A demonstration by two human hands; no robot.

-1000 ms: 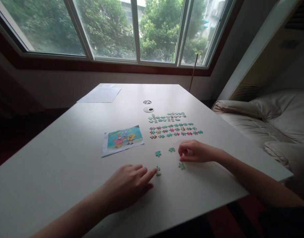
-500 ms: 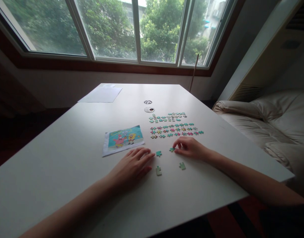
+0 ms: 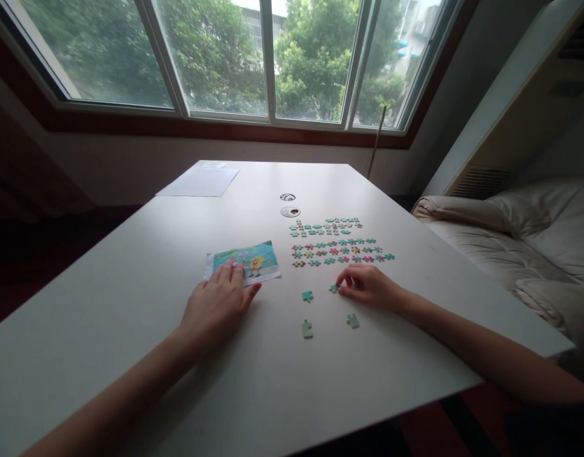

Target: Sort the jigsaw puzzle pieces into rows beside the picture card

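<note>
My left hand (image 3: 219,298) lies with its fingers stretched out over the lower left part of a printed cartoon picture (image 3: 268,260), covering some of it. My right hand (image 3: 365,285) is closed in a pinch, thumb and forefinger on a small green jigsaw piece (image 3: 333,289) at the tabletop. Left of that piece lies a teal jigsaw piece (image 3: 308,296). Nearer to me are a pale green jigsaw piece (image 3: 307,329) and, below my right hand, another green jigsaw piece (image 3: 353,321). These loose pieces lie apart from one another.
Several rows of jigsaw pieces (image 3: 342,251) lie beyond my right hand on the white table (image 3: 254,393). Behind them are two round table inserts (image 3: 290,212). White paper sheets (image 3: 199,183) lie at the far left. A pale sofa (image 3: 492,222) stands to the right.
My left hand has moved left and away from the loose teal piece, onto the printed picture. My right hand stays at the green piece. The whole view has shifted slightly.
</note>
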